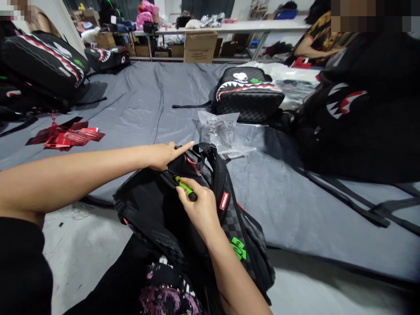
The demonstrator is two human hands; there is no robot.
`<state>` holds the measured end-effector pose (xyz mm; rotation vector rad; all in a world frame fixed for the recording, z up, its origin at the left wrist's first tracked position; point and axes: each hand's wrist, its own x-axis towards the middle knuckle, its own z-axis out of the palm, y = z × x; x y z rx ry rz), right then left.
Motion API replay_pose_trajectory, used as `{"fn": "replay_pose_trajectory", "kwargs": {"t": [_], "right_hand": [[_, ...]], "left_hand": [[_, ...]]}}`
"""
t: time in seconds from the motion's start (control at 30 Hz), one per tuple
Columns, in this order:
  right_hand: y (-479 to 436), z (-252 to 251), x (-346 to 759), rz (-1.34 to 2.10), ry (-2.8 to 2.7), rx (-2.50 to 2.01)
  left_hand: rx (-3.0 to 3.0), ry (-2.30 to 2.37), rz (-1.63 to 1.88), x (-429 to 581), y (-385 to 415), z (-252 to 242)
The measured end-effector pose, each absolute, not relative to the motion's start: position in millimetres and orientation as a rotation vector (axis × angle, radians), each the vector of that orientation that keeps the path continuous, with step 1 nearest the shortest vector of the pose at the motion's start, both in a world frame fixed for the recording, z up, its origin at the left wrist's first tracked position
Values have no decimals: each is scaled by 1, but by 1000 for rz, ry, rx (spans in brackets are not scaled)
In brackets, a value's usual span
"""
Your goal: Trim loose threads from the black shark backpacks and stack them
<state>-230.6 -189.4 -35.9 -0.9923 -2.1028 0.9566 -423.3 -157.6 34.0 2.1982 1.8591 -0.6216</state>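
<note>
A big grey cloth (157, 105) is lying over the floor. A black backpack (154, 210) with grey checkered sides is sitting at the near edge of that cloth, leaning against the person's lap. Its top is gaping open, and it is showing a small red label (223, 201) and a bright green tag (239, 248).

The left hand (162, 155) is reaching across from the left and resting on the bag's top edge. Its pointer finger is sticking straight out and the other fingers are curling down onto the edge. The right hand (198, 208) is coming up from below and pinching a little green and black stick (185, 188) at the opening.

Farther away, a shark-mouth backpack (247, 94), a clear plastic bag (219, 131) and some red tags (68, 135) are lying on the cloth.
</note>
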Motion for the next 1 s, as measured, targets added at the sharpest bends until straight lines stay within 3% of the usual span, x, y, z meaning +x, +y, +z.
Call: {"fn": "replay_pose_trajectory", "kwargs": {"t": [0.17, 0.4, 0.6, 1.0], "right_hand": [[-192, -30, -239, 1136, -2131, -851], [-189, -42, -244, 1085, -2110, -888], [-192, -43, -246, 1072, -2047, -857], [-192, -43, -259, 903, -2113, -918]], "left_hand": [[2168, 1885, -468, -432, -160, 33], [2070, 1951, -360, -437, -170, 29], [1888, 1893, -602, -437, -171, 44], [1936, 1812, -552, -444, -163, 39]]}}
